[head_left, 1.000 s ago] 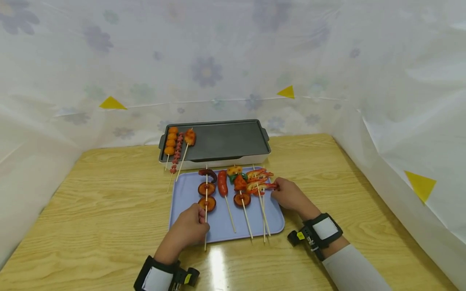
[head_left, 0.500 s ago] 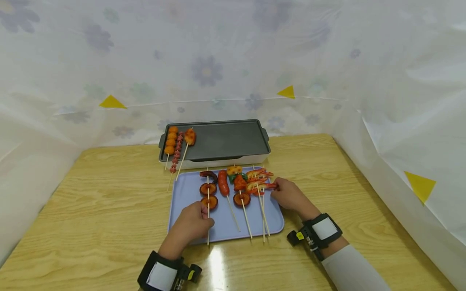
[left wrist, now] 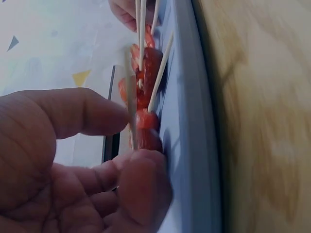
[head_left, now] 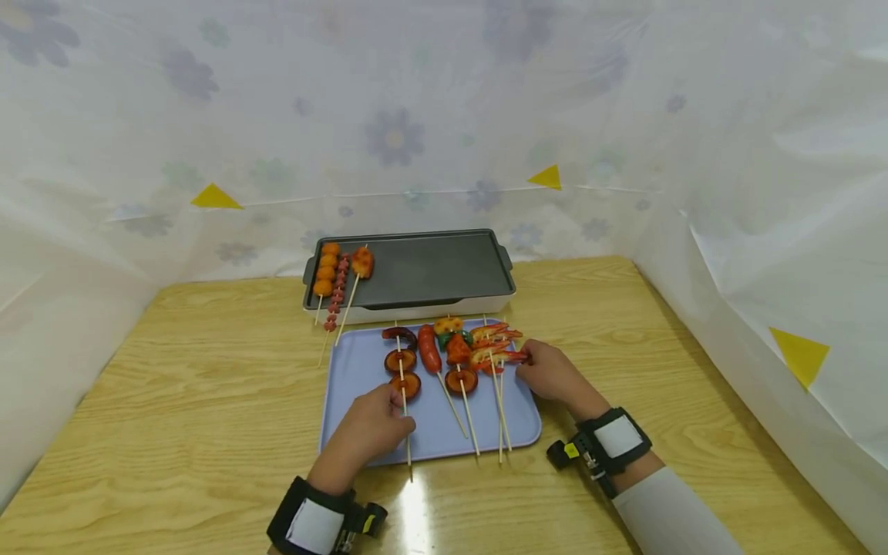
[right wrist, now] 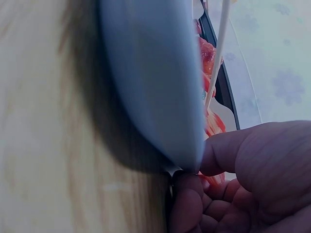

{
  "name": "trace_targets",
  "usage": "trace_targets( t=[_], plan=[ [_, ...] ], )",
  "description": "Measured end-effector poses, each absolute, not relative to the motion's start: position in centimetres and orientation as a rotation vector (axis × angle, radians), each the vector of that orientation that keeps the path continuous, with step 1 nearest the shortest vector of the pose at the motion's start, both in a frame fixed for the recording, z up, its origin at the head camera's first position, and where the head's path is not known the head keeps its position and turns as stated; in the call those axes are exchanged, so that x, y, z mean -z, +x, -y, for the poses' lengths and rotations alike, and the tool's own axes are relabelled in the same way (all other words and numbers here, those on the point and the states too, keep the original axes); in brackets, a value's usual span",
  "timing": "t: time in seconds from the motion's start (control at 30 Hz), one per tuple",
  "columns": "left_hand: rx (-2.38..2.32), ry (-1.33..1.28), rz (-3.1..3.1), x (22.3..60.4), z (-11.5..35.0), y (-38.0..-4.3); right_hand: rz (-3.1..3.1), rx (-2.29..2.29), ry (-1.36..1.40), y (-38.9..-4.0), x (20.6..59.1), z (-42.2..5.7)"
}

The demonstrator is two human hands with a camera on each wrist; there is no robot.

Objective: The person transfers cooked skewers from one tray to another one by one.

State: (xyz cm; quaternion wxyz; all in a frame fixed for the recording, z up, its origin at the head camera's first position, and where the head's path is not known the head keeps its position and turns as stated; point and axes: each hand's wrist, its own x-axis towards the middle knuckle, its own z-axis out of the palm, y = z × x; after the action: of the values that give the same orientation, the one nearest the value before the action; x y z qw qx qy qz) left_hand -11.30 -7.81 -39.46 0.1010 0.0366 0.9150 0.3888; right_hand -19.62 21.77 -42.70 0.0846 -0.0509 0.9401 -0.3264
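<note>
My left hand (head_left: pixel 375 424) is at the front left of the lilac tray (head_left: pixel 347 408), its fingers about the bare stick of a skewer (head_left: pixel 402 361) with mushroom caps and a dark tentacle. In the left wrist view the thin stick (left wrist: pixel 130 92) runs between finger and thumb, which stand a little apart. On the tray's right side my right hand (head_left: pixel 551 371) grips the rim, beside the shrimp skewers (head_left: pixel 489 351). The right wrist view shows thumb and fingers on either side of the tray edge (right wrist: pixel 170 97). Between the hands lie a sausage skewer (head_left: pixel 430 351) and a mixed skewer (head_left: pixel 458 351).
Behind the tray stands a dark griddle (head_left: pixel 430 266) with a white base. At its left end lie a skewer of orange balls (head_left: pixel 326 270), a thin skewer of small red pieces (head_left: pixel 338 289) and a browned piece on a stick (head_left: pixel 362 263). A wooden table (head_left: pixel 208 401) bears everything.
My left hand has moved right, and the mushroom and tentacle skewer has shifted right with it, its lower end swinging furthest. The sausage skewer has tilted and slid right. My right hand stays in place.
</note>
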Motion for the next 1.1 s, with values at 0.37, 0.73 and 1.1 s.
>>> trace_targets(
  t=[0.37,0.73,1.1],
  plan=[
    [-1.264,0.129,-2.88,39.5,8.4,-11.6,-2.798,0.98,-0.144,-19.6,42.8,-21.8],
    [-1.037,0.578,-3.287,39.7,8.8,-12.0,-2.795,0.992,-0.141,-19.6,42.7,-21.7],
    [-0.508,0.614,-3.365,38.4,9.4,-13.1,-2.776,0.999,-0.126,-19.6,42.7,-21.7]
  ],
)
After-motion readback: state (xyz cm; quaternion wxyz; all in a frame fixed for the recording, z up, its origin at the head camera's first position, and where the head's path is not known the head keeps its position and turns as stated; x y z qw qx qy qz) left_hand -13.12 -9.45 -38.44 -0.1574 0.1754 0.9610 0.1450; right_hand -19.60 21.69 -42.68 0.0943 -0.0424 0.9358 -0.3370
